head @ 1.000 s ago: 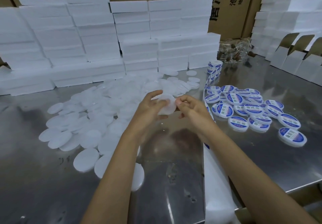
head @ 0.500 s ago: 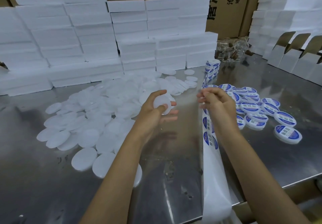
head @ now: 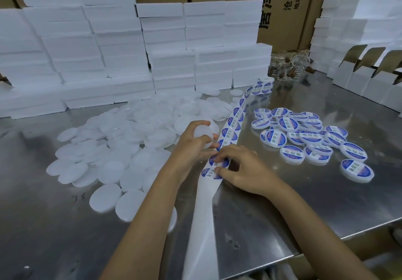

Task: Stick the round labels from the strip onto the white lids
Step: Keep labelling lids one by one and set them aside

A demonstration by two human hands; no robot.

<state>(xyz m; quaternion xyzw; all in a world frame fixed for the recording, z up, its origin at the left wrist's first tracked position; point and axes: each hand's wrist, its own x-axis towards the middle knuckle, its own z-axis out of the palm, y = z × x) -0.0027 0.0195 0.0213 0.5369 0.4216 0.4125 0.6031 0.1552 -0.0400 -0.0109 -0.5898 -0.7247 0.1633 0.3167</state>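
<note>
A person's two bare forearms reach over a shiny metal table. The left hand holds one white lid, fingers and thumb curled round its edge, just left of the label strip. The right hand rests on the strip, its fingertips curled down onto a round blue-and-white label near the strip's bare end; whether the label is lifted off the backing cannot be told.

The strip runs from a label roll at the back of the table, diagonally toward the viewer, between the two hands, and its bare white backing trails off the near edge of the table.

Left of the strip lies a wide loose heap of plain lids, overlapping each other (some partly hidden under the left forearm). Right of the strip lies a smaller pile of labelled lids, blue faces up, well apart from the plain heap.

Behind the heap stand stacks of white boxes, and behind those, brown cartons printed with black Chinese characters. Clear jars sit at the back right, beside open folded boxes along the right edge.
</note>
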